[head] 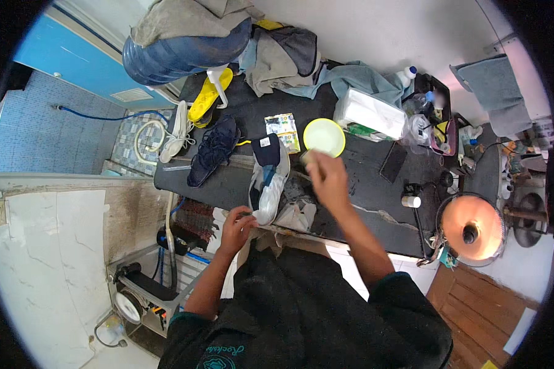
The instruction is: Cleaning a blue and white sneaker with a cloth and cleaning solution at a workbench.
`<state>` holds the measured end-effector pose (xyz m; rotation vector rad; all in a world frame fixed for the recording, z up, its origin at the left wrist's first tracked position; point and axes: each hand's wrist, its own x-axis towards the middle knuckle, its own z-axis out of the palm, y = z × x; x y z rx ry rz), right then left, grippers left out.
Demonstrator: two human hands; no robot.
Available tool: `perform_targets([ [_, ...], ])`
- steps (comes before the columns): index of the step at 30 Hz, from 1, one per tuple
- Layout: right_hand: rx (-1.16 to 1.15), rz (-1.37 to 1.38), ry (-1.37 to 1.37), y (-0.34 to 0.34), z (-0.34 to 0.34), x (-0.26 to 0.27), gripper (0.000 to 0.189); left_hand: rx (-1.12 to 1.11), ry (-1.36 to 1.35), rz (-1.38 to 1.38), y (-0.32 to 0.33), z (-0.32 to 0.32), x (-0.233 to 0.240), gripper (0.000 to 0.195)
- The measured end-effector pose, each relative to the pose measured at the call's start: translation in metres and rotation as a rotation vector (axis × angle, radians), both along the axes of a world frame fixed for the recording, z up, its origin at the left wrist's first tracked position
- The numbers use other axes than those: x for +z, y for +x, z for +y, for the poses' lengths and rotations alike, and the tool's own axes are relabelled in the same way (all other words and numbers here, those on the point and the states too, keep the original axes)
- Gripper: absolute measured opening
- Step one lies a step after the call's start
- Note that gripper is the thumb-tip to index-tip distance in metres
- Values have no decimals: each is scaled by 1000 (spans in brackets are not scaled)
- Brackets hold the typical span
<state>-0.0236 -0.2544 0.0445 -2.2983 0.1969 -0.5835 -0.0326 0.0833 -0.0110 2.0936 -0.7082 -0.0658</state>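
Note:
A grey, white and navy shoe [270,182] lies on the dark worktop, a label on its tongue and its toe toward me. My left hand [238,227] is at the shoe's toe, fingers curled and apart; whether it grips the toe I cannot tell. Blurred, my right hand [327,177] is raised just below a yellow-rimmed bowl [324,138], its fingers closed on a small, greyish object [308,158] that I cannot identify. A crumpled light grey cloth or shoe part [297,216] is right of the shoe. Left of it rests a navy laced shoe [213,150].
Printed sachets [282,131] lie beside the bowl. At the back are a tissue pack [371,114] and grey cloths [277,64]. A phone [393,162] and a lit, caged heat lamp [471,229] are to the right. White [177,133] and yellow [210,97] footwear stands back left.

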Motion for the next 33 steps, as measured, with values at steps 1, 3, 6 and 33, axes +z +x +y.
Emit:
perform_targets([
  [1,-63,58,-81,13,-24,-7,35,-65,30,-12,8,-1,4,31],
  [3,-11,130,-186,37,-59,-20,36,-104,34,-62,22,0,7,29],
  [6,85,239,-266,64,-81,-48,36,-304,75,-105,41,-4,16,25],
  [33,-6,400,210,-49,148,2,19,-329,-143,-201,25,3,-4,35],
])
